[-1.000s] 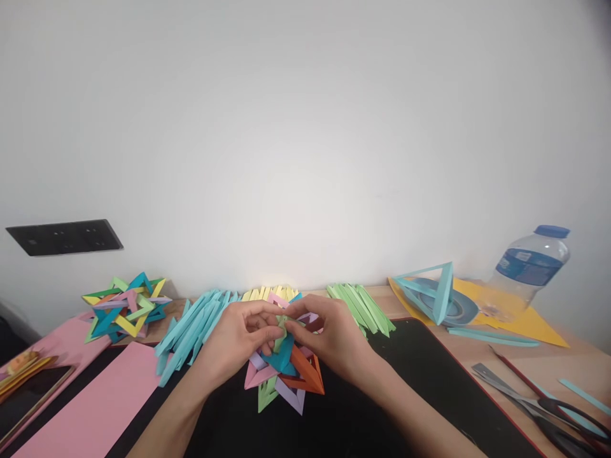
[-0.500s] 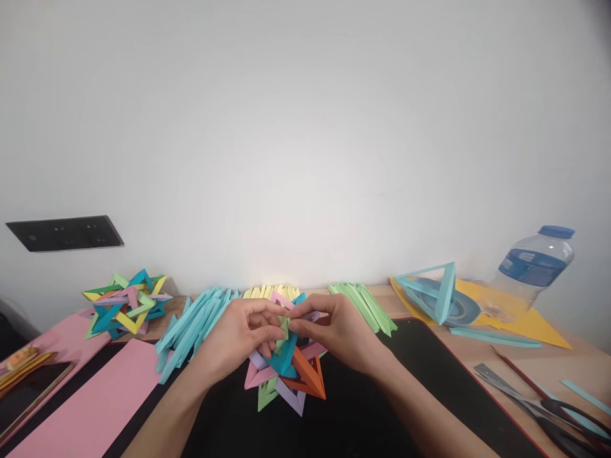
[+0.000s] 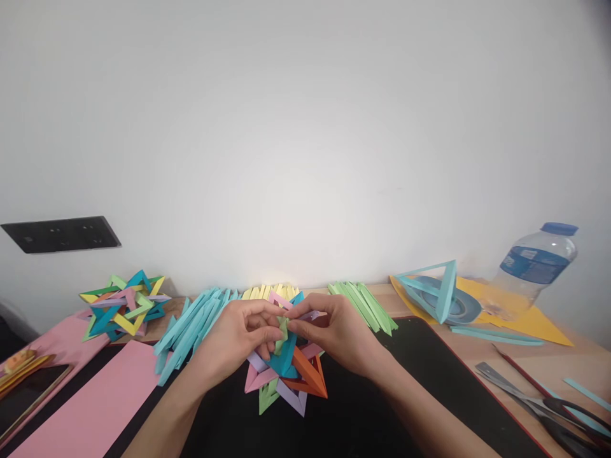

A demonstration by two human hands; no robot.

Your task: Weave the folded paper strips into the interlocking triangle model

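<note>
The person's two hands are close together over the black mat [image 3: 405,362], both clamped on a light green folded piece [image 3: 281,334] of a many-pointed paper star [image 3: 287,362]. The left hand [image 3: 243,334] grips that piece between thumb and curled fingers, while the right hand [image 3: 331,331] pinches its upper end with thumb and forefinger. The star is at the middle of the mat, partly hidden by the fingers; its blue, orange, pink, lilac and green points show below them. Beyond it, toward the wall, lie pale yellow strips [image 3: 270,292], with blue strips [image 3: 193,331] beside the left forearm and green strips [image 3: 360,307] beyond the right hand. Another multicoloured paper star [image 3: 125,306] sits at the far left. On the right, the wooden counter [image 3: 529,361] carries scissors [image 3: 522,393], a clear bottle [image 3: 537,264] and a yellow sheet [image 3: 548,327], on which a light blue paper frame [image 3: 447,292] rests over a round blue object [image 3: 470,308].
</note>
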